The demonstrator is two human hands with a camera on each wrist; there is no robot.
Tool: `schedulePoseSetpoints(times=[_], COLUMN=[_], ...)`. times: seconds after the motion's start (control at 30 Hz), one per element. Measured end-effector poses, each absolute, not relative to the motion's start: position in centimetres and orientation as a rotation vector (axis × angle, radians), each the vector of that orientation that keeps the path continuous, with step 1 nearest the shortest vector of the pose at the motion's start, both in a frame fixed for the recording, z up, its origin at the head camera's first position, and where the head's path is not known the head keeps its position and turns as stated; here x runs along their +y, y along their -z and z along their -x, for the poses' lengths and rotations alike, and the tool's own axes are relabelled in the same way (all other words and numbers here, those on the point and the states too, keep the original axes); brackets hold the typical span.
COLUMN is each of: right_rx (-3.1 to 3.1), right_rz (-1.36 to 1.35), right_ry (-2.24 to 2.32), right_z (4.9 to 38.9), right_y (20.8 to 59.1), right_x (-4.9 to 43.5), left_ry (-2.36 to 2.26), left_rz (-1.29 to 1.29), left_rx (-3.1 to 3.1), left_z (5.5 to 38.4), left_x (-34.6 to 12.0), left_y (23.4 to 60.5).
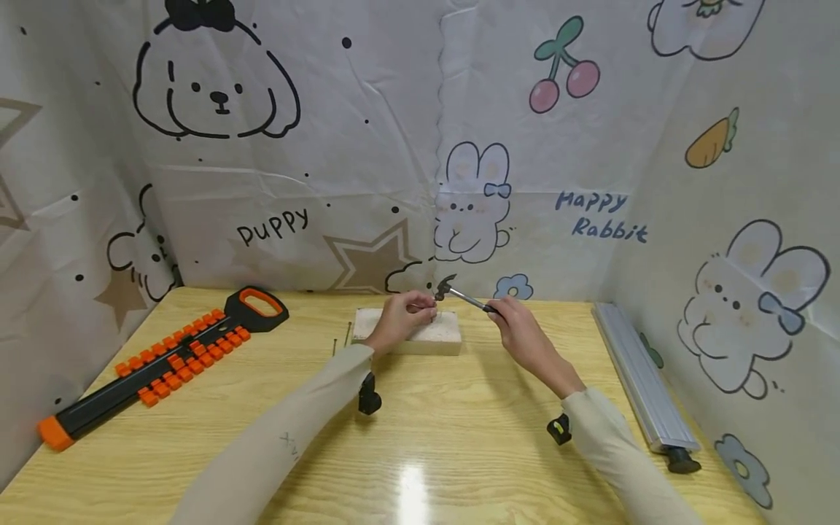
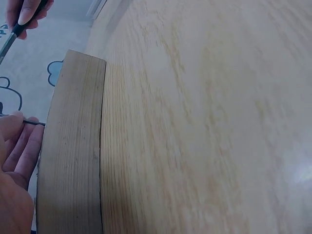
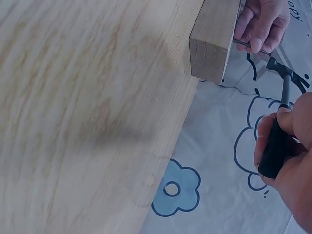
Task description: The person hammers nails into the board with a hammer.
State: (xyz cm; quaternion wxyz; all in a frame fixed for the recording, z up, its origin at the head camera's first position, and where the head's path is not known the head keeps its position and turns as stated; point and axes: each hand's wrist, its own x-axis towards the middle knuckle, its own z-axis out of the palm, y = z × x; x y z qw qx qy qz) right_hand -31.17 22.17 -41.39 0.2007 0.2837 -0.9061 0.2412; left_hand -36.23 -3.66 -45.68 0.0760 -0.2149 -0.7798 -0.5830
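Observation:
My left hand (image 1: pixel 397 321) is over the pale wooden block (image 1: pixel 433 347), which lies on the table near its back edge. Between its thumb and fingers it pinches a thin nail (image 3: pixel 241 42), standing upright with its lower end at the block's top face. My right hand (image 1: pixel 523 339) grips a small claw hammer (image 1: pixel 464 297) by its black handle. The hammer's dark head (image 3: pixel 278 67) is right at the nail's upper end, claw pointing away from it. In the left wrist view, the nail (image 2: pixel 33 122) shows between the fingertips and the block.
Two more nails, one of them a long nail (image 1: pixel 348 334), stand or lean left of the block. A black rack with orange clips (image 1: pixel 190 346) lies at the left. Along the right side is a silver metal bar (image 1: pixel 639 375) with a black knob. Patterned sheets hang behind the table.

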Motion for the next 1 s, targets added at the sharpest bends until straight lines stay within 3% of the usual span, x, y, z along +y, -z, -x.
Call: schedulePoseSetpoints(times=[1.0], right_rx=[-2.285], right_rz=[-0.74], right_ry=[-0.754], right_z=[30.6], right_y=[40.0], right_x=[21.5], left_ry=[1.766], left_rz=[0.611], left_rx=[-2.324], left_z=[35.6], left_x=[-3.4], left_y=[46.3])
